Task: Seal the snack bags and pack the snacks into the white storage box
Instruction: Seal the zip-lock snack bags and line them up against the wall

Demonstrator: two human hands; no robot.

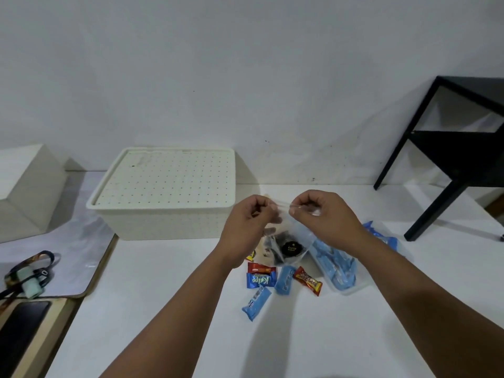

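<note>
The clear snack bag (289, 241) hangs in the air just in front of the white storage box (163, 192), pinched at its top strip by both hands. If the pinch skips part of the strip, the seal would likely stay open and the dark contents could spill later in the box. The box's lid is on, so packing cannot start yet. The left hand (252, 222) has its grip narrowed on the strip's left end; the right hand (324, 214) pinches the right end between thumb and fingertip. Loose wrapped snacks (261, 279) lie on the surface in front of the box, below the bag.
</note>
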